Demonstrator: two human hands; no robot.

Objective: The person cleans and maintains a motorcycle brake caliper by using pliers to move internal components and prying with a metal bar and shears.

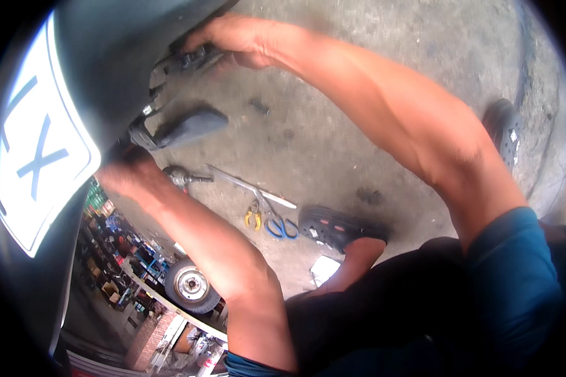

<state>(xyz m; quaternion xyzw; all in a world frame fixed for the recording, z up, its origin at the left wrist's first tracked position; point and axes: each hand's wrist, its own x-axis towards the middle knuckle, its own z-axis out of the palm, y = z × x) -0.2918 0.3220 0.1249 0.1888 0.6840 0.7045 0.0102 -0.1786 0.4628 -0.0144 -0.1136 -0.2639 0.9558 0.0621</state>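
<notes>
Reaching to a dark vehicle panel (104,66): 2 hands (233,39).

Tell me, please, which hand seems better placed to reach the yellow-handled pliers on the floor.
Likely the left hand: it appears nearer the yellow-handled pliers, while the right hand is farther off, at the dark bracket-like part. Whether the left hand holds anything cannot be told.

Two hands (229,36), two dark clogs (341,225), one dark bracket-like part (185,63) and one white plate (60,129) show. There is one pair of yellow-handled pliers (253,212), one pair of blue-handled scissors (282,227), one handheld power tool (180,176), one slim white-ended tool (278,199) and one steel-rimmed wheel (190,284). The small goods (151,266) are too crowded to count.
</notes>
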